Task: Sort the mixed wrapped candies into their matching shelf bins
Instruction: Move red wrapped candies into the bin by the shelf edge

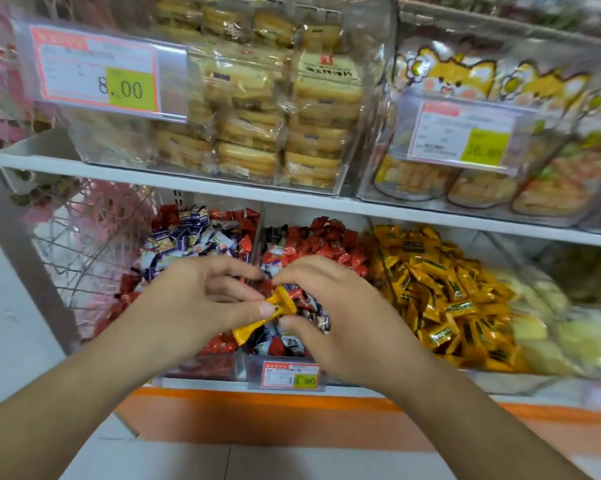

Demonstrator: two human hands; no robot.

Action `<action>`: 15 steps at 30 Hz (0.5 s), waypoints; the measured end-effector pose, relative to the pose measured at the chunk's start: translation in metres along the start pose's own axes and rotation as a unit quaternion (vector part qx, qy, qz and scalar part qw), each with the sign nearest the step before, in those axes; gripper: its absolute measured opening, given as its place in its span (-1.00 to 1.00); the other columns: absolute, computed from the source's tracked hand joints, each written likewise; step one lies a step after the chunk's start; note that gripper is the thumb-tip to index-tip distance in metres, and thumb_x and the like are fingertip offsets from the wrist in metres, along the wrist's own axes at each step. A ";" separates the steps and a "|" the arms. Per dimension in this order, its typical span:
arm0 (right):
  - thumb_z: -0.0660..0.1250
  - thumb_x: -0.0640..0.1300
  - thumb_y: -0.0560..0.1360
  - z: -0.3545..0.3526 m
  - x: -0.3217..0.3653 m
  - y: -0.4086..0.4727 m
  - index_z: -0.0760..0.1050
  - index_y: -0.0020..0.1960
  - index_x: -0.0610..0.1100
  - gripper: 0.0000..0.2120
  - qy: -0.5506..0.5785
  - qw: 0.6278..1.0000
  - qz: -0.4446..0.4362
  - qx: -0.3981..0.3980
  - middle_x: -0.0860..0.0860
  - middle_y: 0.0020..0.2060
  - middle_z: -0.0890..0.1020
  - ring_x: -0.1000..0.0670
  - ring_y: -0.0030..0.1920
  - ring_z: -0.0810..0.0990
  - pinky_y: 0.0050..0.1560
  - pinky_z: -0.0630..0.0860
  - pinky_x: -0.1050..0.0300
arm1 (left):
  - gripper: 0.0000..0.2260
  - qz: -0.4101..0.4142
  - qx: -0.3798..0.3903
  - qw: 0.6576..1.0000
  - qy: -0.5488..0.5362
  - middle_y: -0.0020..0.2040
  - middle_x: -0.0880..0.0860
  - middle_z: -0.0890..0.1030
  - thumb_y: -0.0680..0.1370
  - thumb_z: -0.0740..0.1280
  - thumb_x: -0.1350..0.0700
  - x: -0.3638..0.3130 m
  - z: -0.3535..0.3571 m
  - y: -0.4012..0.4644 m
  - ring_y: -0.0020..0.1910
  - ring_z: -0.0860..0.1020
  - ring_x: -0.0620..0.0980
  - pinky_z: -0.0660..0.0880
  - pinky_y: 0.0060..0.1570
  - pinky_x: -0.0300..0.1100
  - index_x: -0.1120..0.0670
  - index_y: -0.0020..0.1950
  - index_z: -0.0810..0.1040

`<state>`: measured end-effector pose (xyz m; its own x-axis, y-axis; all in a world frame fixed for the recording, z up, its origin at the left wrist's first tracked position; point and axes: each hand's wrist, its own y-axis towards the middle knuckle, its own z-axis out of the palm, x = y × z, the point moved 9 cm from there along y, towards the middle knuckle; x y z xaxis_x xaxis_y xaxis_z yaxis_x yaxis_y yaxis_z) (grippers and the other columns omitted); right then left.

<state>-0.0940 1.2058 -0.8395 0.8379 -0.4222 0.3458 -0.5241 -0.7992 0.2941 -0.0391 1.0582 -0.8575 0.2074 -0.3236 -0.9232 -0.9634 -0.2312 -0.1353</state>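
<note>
Yellow candy slants up-right between both hands.

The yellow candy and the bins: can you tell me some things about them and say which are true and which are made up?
1. Both hands hold the yellow candy. True: the left hand and the right hand pinch it between them.
2. The candy is held over the bin of yellow candies. False: it is over the middle bin of red and mixed candies; the yellow bin is to the right.
3. The left bin holds only yellow candies. False: it holds purple, white and red ones.
4. The upper shelf carries clear boxes of packed biscuits. True.
5. The big price tag at upper left reads 8.00. True.
</note>
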 end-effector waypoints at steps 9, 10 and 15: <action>0.41 0.08 0.58 -0.058 -0.065 -0.024 0.62 0.20 0.01 -0.75 -0.063 0.978 0.145 -0.137 0.12 0.04 0.60 0.09 0.05 0.55 0.01 0.47 0.19 | -0.79 0.035 -0.056 0.998 -0.005 -0.09 -0.09 0.73 0.46 0.43 -0.10 -0.006 -0.004 0.002 -0.13 0.69 -0.17 0.63 -0.07 -0.22 -0.09 0.06 0.67; 0.42 0.07 0.58 -0.074 -0.083 -0.029 0.64 0.19 -0.03 -0.74 -0.092 0.961 0.195 -0.175 0.06 -0.05 0.63 0.04 -0.04 0.57 -0.09 0.42 0.19 | -0.86 0.033 -0.073 0.997 -0.004 -0.11 -0.08 0.73 0.51 0.43 -0.05 -0.002 -0.011 0.003 -0.17 0.68 -0.17 0.62 -0.07 -0.22 -0.08 0.03 0.68; 0.43 0.10 0.55 -0.103 -0.135 -0.046 0.58 0.06 -0.34 -0.55 -0.179 0.898 0.338 -0.216 -0.11 -0.49 0.51 -0.22 -0.38 0.55 -0.30 0.43 0.05 | -0.95 0.040 -0.122 0.991 0.027 -0.11 -0.09 0.73 0.59 0.41 0.08 0.014 -0.045 0.008 -0.09 0.67 -0.20 0.53 0.05 -0.20 -0.01 0.00 0.67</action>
<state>-0.1985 1.3437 -0.8074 0.2602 -0.9209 0.2902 -0.8772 -0.0998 0.4697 -0.0364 1.0109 -0.8555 0.1474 -0.3960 -0.9063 -0.9090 -0.4155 0.0337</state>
